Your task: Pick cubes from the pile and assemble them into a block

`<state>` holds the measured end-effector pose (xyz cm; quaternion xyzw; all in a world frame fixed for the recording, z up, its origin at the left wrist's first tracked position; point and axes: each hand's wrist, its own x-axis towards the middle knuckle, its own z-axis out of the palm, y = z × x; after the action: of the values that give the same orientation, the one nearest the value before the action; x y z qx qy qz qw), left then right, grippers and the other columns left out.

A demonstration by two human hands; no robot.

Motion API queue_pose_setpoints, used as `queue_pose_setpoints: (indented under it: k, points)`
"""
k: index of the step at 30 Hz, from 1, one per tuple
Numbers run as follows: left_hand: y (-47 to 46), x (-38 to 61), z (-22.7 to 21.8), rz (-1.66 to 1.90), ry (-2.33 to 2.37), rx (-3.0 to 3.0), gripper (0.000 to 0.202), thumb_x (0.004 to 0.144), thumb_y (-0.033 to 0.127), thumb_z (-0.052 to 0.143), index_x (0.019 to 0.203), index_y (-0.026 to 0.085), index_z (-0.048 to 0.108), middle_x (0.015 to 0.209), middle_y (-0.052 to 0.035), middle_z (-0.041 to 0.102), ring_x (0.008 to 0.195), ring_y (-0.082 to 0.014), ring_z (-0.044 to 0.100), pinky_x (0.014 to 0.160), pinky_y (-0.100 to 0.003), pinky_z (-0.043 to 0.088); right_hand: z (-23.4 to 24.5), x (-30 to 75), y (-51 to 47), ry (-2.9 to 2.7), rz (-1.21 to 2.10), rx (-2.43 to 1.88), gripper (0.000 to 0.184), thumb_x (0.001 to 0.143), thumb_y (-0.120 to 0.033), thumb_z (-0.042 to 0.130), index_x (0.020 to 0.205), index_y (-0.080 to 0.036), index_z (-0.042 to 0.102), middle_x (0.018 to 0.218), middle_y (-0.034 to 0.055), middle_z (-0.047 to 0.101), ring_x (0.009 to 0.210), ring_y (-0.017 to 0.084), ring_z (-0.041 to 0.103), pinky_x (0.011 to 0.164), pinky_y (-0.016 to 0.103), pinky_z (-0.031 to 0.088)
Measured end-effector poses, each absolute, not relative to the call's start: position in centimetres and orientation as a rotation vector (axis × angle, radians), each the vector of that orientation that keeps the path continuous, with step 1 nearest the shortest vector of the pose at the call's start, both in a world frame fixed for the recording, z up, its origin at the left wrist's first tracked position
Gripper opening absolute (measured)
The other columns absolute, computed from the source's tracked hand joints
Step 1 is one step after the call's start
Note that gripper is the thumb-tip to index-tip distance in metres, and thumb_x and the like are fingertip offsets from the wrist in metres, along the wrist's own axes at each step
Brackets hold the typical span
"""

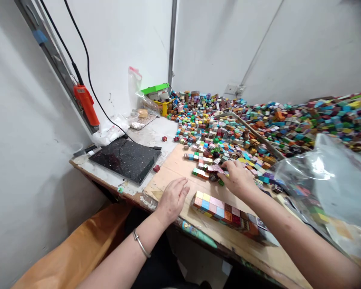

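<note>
From where I stand, the long bar of multicoloured square blocks (218, 206) lies on the flat tan board (171, 160), close to and roughly along the worktop's front edge. The person's left hand (172, 196) is beside the bar's left end, fingers loosely extended and close together, no object visible in it. The right hand (235, 174) reaches past the bar, fingertips bent at the near fringe of the loose heap of small multicoloured blocks (204, 130); whether they pinch one, I cannot tell. A strip of board shows between bar and heap, widening leftward toward the glossy black speckled slab (124, 160). One dark red cube (156, 168) sits just off the slab's right side. On the right, room is tighter: the crumpled clear plastic bag (319, 172) lies near the right forearm.
</note>
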<state>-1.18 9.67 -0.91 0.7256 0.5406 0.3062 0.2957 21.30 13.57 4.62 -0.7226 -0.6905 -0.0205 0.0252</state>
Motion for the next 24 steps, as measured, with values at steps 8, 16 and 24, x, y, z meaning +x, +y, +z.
queue_pose_setpoints:
  k: [8, 16, 24]
  points:
    - [14.5, 0.7, -0.9, 0.719, 1.363, 1.944, 0.053, 0.08, 0.03, 0.028, 0.131, 0.019, 0.033, 0.139, -0.0056, 0.037, 0.132, -0.0141, 0.037, 0.122, -0.043, 0.032, 5.0, 19.1, 13.0, -2.404, 0.181, -2.162, 0.029, 0.082, -0.034, 0.044, 0.104, -0.022, 0.059, 0.099, 0.0052, 0.062, 0.087, 0.019, 0.057, 0.067, 0.026, 0.039]
    - [17.9, 1.6, -0.5, 0.679, 1.171, 2.093, 0.033, 0.072, 0.019, 0.05, 0.103, 0.018, 0.06, 0.109, -0.0051, 0.062, 0.103, -0.0092, 0.057, 0.105, -0.031, 0.048, 5.0, 16.6, 14.9, -2.408, 0.034, -2.309, 0.026, 0.079, -0.03, 0.047, 0.095, -0.017, 0.062, 0.09, 0.0113, 0.064, 0.081, 0.026, 0.06, 0.062, 0.032, 0.041]
    - [16.2, 0.7, 1.2, 0.766, 1.236, 1.986, 0.037, 0.074, 0.023, 0.049, 0.11, 0.025, 0.057, 0.115, -0.001, 0.061, 0.109, -0.0062, 0.056, 0.109, -0.028, 0.046, 6.2, 17.6, 12.9, -2.442, -0.045, -2.099, 0.027, 0.085, -0.036, 0.038, 0.091, -0.024, 0.061, 0.092, 0.0023, 0.064, 0.079, 0.018, 0.059, 0.061, 0.026, 0.034]
